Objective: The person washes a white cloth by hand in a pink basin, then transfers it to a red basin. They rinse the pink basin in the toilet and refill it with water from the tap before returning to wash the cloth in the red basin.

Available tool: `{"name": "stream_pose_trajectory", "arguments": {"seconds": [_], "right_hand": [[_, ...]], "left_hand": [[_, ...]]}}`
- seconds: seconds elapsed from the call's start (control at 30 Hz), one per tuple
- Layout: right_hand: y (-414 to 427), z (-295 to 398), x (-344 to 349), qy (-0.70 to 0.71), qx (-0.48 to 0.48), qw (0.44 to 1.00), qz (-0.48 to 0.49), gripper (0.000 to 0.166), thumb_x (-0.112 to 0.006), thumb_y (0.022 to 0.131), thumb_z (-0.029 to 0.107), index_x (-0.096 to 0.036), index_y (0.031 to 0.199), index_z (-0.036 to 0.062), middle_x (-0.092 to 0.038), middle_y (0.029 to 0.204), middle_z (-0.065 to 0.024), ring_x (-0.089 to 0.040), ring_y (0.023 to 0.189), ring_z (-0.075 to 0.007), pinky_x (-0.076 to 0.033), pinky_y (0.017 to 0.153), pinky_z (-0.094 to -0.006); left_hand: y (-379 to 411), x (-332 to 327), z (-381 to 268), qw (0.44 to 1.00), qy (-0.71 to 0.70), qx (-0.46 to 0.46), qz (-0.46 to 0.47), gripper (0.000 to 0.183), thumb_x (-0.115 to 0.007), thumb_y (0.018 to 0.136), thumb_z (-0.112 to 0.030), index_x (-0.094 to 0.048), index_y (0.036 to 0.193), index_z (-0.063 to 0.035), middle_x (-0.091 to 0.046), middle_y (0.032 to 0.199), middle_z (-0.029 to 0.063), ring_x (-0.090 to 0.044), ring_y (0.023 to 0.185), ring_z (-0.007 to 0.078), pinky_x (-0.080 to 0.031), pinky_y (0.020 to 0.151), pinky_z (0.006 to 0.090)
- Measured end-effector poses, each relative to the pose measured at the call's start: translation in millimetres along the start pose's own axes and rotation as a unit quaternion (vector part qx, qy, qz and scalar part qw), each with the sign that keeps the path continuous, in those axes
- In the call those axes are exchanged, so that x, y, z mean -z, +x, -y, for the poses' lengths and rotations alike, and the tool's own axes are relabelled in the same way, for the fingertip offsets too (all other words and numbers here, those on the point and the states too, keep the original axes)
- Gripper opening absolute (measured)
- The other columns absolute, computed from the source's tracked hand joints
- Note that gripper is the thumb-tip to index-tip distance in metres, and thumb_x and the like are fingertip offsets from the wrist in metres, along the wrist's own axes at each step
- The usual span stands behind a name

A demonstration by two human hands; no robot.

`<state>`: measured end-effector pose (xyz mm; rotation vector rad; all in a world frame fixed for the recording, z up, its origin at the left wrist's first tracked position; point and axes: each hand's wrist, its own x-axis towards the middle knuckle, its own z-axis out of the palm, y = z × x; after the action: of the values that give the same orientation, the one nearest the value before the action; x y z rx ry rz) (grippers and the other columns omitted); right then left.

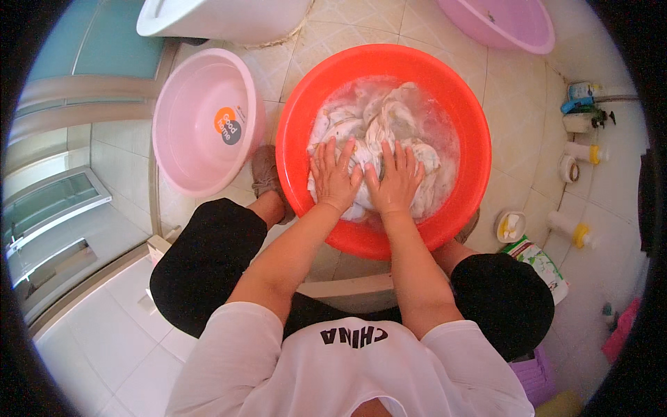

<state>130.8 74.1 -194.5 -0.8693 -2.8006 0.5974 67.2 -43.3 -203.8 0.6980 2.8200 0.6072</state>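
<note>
A red plastic basin [323, 62] stands on the tiled floor between my feet, with soapy water in it. Wet white patterned cloth [396, 117] lies bunched in the water. My left hand [394, 174] presses flat on the cloth with its fingers spread. Beside it, my right hand [336, 174] rests on the same cloth, its fingers also apart. The two thumbs are close together near the middle of the basin. Neither hand is closed around the cloth. The cloth under the palms is hidden.
At the left stands a pink plastic basin [182, 125]; a purple basin [505, 26] is at the upper right. A white ceramic fixture [229, 18] is at the top. Along the right wall are several bottles, a small soap dish [510, 227] and a green-and-white packet [539, 266].
</note>
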Motion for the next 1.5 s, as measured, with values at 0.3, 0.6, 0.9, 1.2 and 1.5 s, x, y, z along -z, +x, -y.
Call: {"name": "stream_pose_trajectory", "arguments": {"seconds": [0.3, 0.6, 0.9, 1.2, 1.5], "right_hand": [[23, -4, -34, -0.047, -0.054, 0.994, 0.081, 0.071, -0.055, 0.077, 0.05, -0.043, 0.133, 0.0086, -0.049, 0.129, -0.0151, -0.037, 0.127, -0.0314, -0.017, 0.104, -0.0541], [73, -8, -53, -0.096, -0.176, 0.964, 0.173, 0.063, -0.052, 0.083, 0.049, -0.047, 0.13, 0.007, -0.05, 0.129, -0.019, -0.04, 0.124, -0.0356, -0.022, 0.106, -0.0481], [106, -45, -83, -0.078, -0.178, 0.945, 0.262, 0.049, -0.05, 0.085, 0.045, -0.057, 0.113, 0.0049, -0.057, 0.113, -0.0212, -0.051, 0.108, -0.0371, -0.034, 0.097, -0.0475], [72, -35, 7, 0.117, -0.11, 0.94, 0.301, 0.042, -0.051, 0.085, 0.042, -0.065, 0.097, 0.0046, -0.063, 0.099, -0.0224, -0.061, 0.093, -0.0378, -0.047, 0.084, -0.0446], [16, 8, 64, -0.099, 0.008, 0.869, 0.484, 0.043, -0.067, 0.074, 0.044, -0.068, 0.094, 0.0057, -0.067, 0.095, -0.0174, -0.064, 0.091, -0.032, -0.048, 0.079, -0.0419]], "left_hand": [[31, -25, 8, 0.999, 0.035, 0.028, 0.018, 0.054, -0.06, 0.077, -0.027, -0.047, 0.128, -0.017, -0.039, 0.132, 0.0179, -0.034, 0.125, 0.038, -0.025, 0.102, 0.0546], [87, -28, 17, 0.941, 0.046, 0.141, 0.303, 0.054, -0.052, 0.083, -0.04, -0.051, 0.125, -0.0051, -0.05, 0.126, 0.0217, -0.047, 0.116, 0.0365, -0.033, 0.1, 0.0468], [122, -88, 38, 0.974, -0.06, 0.152, 0.158, 0.041, -0.053, 0.085, -0.025, -0.052, 0.119, -0.0016, -0.05, 0.126, 0.0199, -0.046, 0.118, 0.0341, -0.035, 0.1, 0.0441], [94, -14, 31, 0.982, -0.123, 0.124, -0.066, 0.067, -0.067, 0.076, -0.031, -0.04, 0.129, 0.001, -0.048, 0.123, 0.0232, -0.042, 0.121, 0.0359, -0.034, 0.101, 0.045], [123, -29, 46, 0.977, -0.027, 0.137, 0.163, 0.102, -0.077, 0.063, -0.051, -0.03, 0.137, 0.0, -0.043, 0.135, 0.0224, -0.044, 0.124, 0.0337, -0.035, 0.103, 0.04]]}}
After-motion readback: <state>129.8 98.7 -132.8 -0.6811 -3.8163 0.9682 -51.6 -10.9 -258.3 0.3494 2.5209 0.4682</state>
